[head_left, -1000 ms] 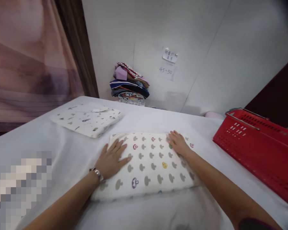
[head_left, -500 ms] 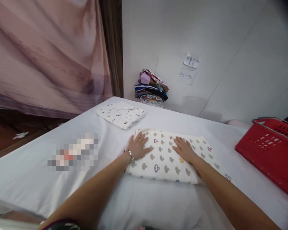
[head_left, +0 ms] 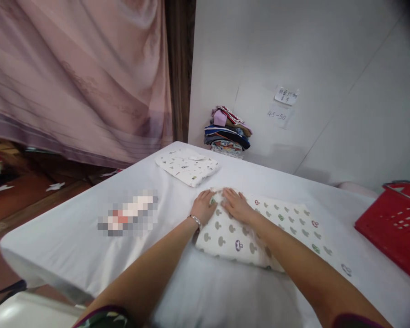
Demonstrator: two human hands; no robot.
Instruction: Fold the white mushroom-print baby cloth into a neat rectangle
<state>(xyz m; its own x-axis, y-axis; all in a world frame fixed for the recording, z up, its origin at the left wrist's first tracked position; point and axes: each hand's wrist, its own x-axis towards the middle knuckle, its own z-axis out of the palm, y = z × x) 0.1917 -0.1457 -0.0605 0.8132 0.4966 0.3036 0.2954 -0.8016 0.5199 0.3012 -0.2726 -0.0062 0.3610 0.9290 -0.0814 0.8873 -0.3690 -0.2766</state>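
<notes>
A white cloth (head_left: pixel 227 234) printed with grey and coloured mushrooms lies folded on the white-covered table (head_left: pixel 187 296) in front of me. My left hand (head_left: pixel 205 207), with a silver bracelet at the wrist, rests on its far left corner, fingers stretched forward and thumb out of sight. Just beside it, my right hand (head_left: pixel 238 206) lies palm down on the same cloth, fingers extended. Fabric bunches slightly between the two hands. My right forearm covers part of the cloth's middle. Beyond my hands, a second folded white cloth (head_left: pixel 187 167) with a small print lies apart from them.
A red plastic basket (head_left: pixel 392 228) stands at the table's right side. Piled folded clothes (head_left: pixel 228 132) are by the wall at the back. A pixelated item (head_left: pixel 131 214) lies on the left. A pink curtain (head_left: pixel 99 82) hangs beyond the table's left edge.
My right hand has slid left across the mushroom-print cloth, close to my left hand. More of the cloth's right part shows. The view has turned slightly left.
</notes>
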